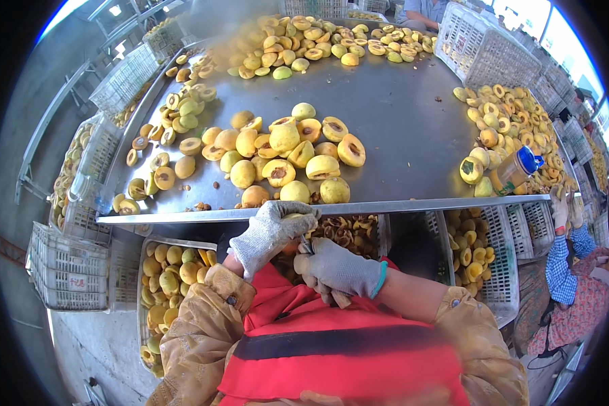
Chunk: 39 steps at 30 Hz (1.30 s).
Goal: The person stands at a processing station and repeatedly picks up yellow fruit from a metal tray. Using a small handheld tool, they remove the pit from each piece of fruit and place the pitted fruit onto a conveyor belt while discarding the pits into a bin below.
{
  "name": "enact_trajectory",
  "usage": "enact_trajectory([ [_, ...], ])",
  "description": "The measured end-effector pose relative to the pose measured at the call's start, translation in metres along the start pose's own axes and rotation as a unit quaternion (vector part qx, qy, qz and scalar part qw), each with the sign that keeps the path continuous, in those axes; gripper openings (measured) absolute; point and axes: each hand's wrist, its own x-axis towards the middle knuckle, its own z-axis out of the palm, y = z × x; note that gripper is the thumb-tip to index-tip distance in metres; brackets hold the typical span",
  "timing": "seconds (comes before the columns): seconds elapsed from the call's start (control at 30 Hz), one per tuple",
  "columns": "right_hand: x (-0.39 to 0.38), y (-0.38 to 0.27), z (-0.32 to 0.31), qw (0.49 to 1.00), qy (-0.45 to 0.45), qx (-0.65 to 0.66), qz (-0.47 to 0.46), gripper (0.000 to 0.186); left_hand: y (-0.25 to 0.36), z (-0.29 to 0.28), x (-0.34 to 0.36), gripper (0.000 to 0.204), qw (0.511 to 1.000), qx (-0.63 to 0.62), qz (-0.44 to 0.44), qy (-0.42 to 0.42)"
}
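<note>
Head view: fruit (294, 215) barely visible inside left hand (272, 231)

Fruit halves (284, 139) clustered on surface (413, 135), left of centre, toward near edge. Further heaps along far side, left side, right side. Jar (513, 174) against right heap, near front right corner. Tilted crate (461, 40) at far right corner. Fruit-filled crates (499, 254) below near edge, left and right of person's hands (272, 230).

Grey floor (118, 345), bright opening (567, 47) (upper right, glaring).
</note>
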Motion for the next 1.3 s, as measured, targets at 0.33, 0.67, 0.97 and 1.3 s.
enact_trajectory([
  [0.33,0.012,0.023,0.002,0.981,0.087,-0.122,-0.124,0.031,-0.011,0.042,-0.012,0.044,0.949,-0.050,0.182,0.253],
  [0.67,-0.023,-0.024,0.009,0.993,-0.072,0.091,-0.015,0.024,-0.008,0.001,-0.014,0.030,0.981,-0.156,0.103,0.047],
  [0.97,-0.014,-0.023,0.023,0.999,0.003,-0.030,0.014,0.022,-0.026,0.009,-0.014,0.028,0.964,-0.011,0.223,0.144],
  [1.3,-0.020,-0.027,0.020,0.994,-0.070,0.012,0.080,0.022,-0.026,0.016,-0.032,0.031,0.979,-0.075,0.155,0.108],
])
